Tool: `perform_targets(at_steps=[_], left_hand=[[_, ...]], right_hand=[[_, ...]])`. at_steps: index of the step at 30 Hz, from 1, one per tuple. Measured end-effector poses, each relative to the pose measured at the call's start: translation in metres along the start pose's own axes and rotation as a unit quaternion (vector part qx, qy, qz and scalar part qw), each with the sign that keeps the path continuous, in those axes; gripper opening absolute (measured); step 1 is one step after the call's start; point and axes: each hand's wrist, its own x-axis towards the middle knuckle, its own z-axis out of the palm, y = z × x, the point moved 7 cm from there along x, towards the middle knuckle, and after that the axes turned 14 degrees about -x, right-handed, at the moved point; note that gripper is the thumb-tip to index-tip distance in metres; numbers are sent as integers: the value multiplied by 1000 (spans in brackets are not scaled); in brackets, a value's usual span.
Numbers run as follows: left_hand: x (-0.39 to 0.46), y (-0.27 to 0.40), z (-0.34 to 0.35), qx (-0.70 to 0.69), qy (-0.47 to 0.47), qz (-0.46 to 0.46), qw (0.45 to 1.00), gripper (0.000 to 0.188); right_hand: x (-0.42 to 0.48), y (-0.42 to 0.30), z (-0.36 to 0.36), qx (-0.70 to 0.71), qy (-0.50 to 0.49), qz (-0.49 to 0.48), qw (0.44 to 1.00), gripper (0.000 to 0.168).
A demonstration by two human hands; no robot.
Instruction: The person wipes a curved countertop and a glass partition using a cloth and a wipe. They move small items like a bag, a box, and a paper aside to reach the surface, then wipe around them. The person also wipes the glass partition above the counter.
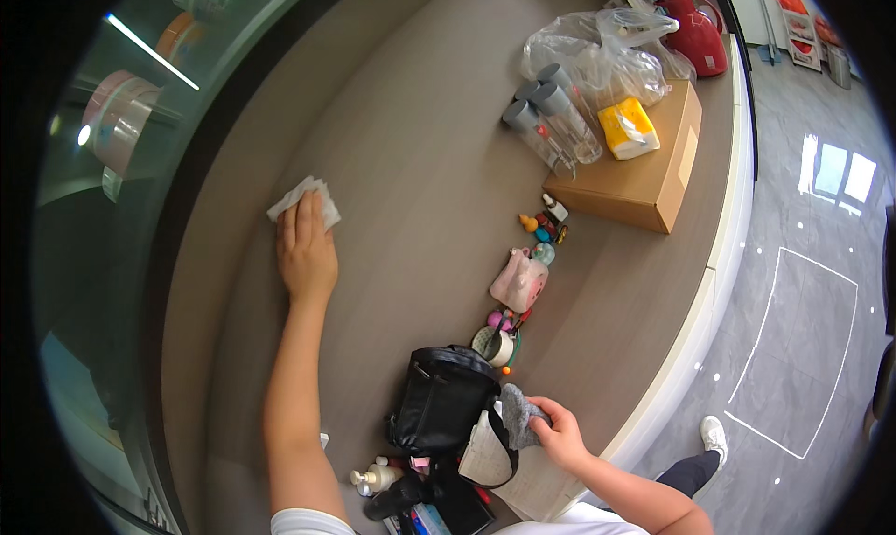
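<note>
My left hand (306, 244) lies palm down on the brown wood-grain counter (406, 185), close to its back edge. Under its fingers is a crumpled white tissue or wipe (285, 203), pressed against the surface. Nearer to me, my right hand (560, 430) pinches a grey fuzzy cloth (519, 417) between thumb and fingers. That cloth hangs just above a notebook with written pages (483, 451) and beside a black leather bag (444, 398). A loop of the bag's black strap (514, 458) lies over the pages.
Small toys (542, 231), a pink pouch (518, 283) and a roll of tape (493, 346) form a row. Beyond them are a cardboard box (616, 192), several grey-capped bottles (560, 115), plastic bags (602, 52) and a red jug (693, 35). A pump bottle (378, 479) stands near me.
</note>
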Motion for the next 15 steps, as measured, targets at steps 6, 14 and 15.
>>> perform_targets(at_steps=[6, 14, 15], left_hand=[[-37, -6, -5, 8, -34, -31, 999, 56], [29, 8, 5, -25, 0, 9, 1000, 58], [19, 8, 5, -14, -6, -7, 1000, 58]], right_hand=[[4, -4, -8, -6, 5, -18, 1000, 33], [0, -4, 0, -35, 11, -16, 999, 34], [0, -5, -5, -30, 18, -18, 999, 34]])
